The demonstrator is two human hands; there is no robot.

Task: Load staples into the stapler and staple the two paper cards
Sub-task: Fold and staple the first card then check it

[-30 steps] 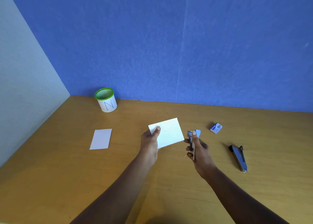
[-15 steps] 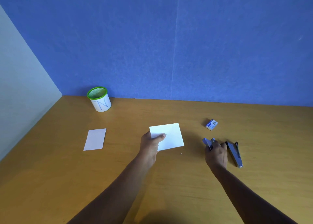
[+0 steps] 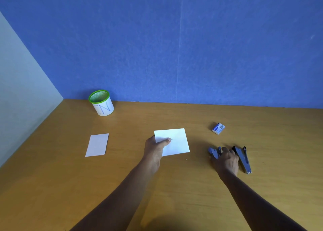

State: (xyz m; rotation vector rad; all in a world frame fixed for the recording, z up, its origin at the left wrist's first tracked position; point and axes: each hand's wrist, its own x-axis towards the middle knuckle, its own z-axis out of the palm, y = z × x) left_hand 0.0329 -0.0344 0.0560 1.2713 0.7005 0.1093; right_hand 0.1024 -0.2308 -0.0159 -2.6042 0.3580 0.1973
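A white paper card [image 3: 174, 141] lies at the middle of the wooden table [image 3: 52, 187]. My left hand [image 3: 155, 152] pinches its left edge, thumb on top. A small staple mark shows just past the thumb tip. I cannot tell whether a second card lies under it. My right hand [image 3: 227, 162] rests on a blue stapler [image 3: 214, 152] that lies on the table at the right; only its front end sticks out from under my fingers. A small blue and white staple box [image 3: 218, 128] sits farther back.
A second, darker stapler [image 3: 242, 158] lies just right of my right hand. Another white card [image 3: 97, 144] lies at the left. A white cup with a green mesh rim [image 3: 102, 103] stands near the back-left corner. A loose staple [image 3: 186, 159] lies by the held card.
My right hand has carried the blue stapler away from the card, to the right, and down onto the table beside the darker stapler. My left hand has lowered the card to the table.
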